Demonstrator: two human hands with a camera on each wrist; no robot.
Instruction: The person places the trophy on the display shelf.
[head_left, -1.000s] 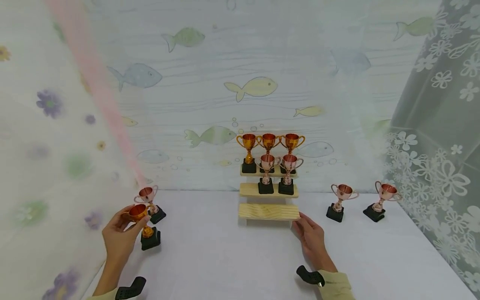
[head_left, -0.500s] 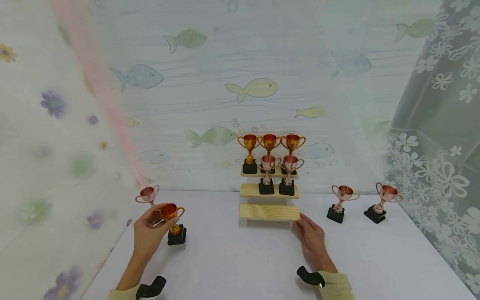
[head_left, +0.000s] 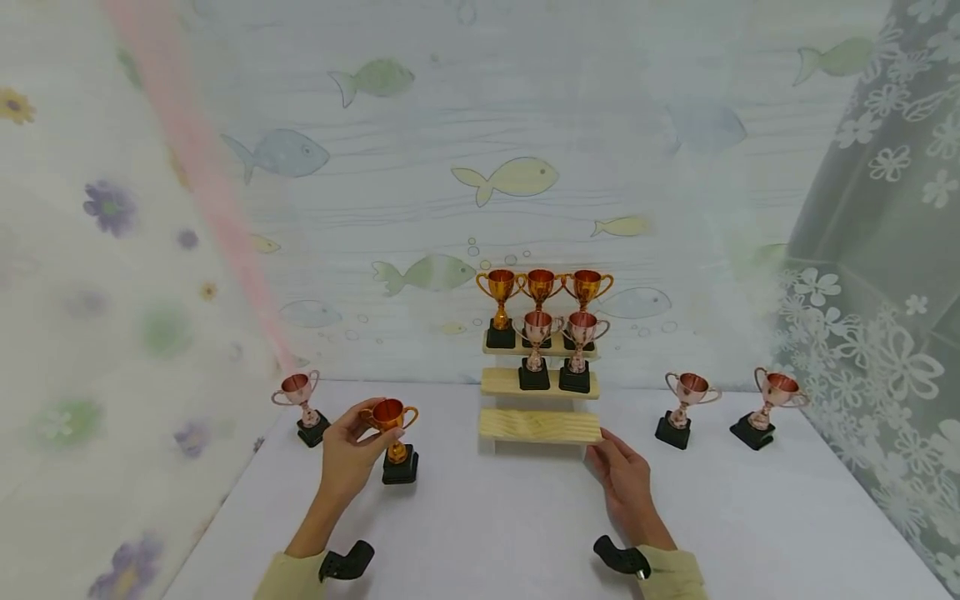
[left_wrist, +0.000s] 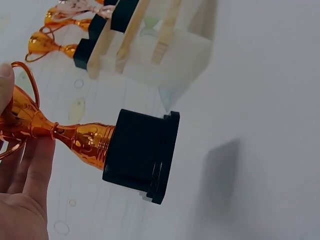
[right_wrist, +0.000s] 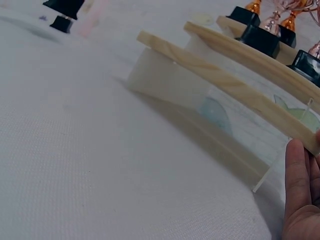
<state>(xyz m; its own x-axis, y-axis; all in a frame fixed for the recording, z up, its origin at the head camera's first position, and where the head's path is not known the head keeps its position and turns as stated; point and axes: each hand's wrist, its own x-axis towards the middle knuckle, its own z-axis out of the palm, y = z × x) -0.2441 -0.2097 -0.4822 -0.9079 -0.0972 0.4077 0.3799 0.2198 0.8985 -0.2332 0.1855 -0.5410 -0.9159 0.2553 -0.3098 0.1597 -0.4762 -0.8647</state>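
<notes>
My left hand (head_left: pixel 355 454) grips a gold trophy cup (head_left: pixel 397 450) by its bowl, and the cup's black base (left_wrist: pixel 141 154) hangs above the table. A three-step wooden display stand (head_left: pixel 540 426) stands at the centre. With my right hand (head_left: pixel 624 479) I pinch the right end of its lowest step, fingers under the board in the right wrist view. Three gold trophies (head_left: pixel 500 287) line the top step. Two rose-gold trophies (head_left: pixel 582 329) occupy the middle and right of the second step, whose left part is bare. Nothing stands on the lowest step.
One rose-gold trophy (head_left: pixel 303 400) stands at the table's left, behind my left hand. To the right of the stand are two more, a nearer rose-gold trophy (head_left: pixel 682 402) and a farther-right rose-gold trophy (head_left: pixel 768 400). A fish-print curtain (head_left: pixel 420 200) hangs behind the white table (head_left: pixel 480 525).
My left hand has carried the gold trophy rightward towards the stand, away from the rose-gold trophy at the left. The right hand has stayed on the lowest step.
</notes>
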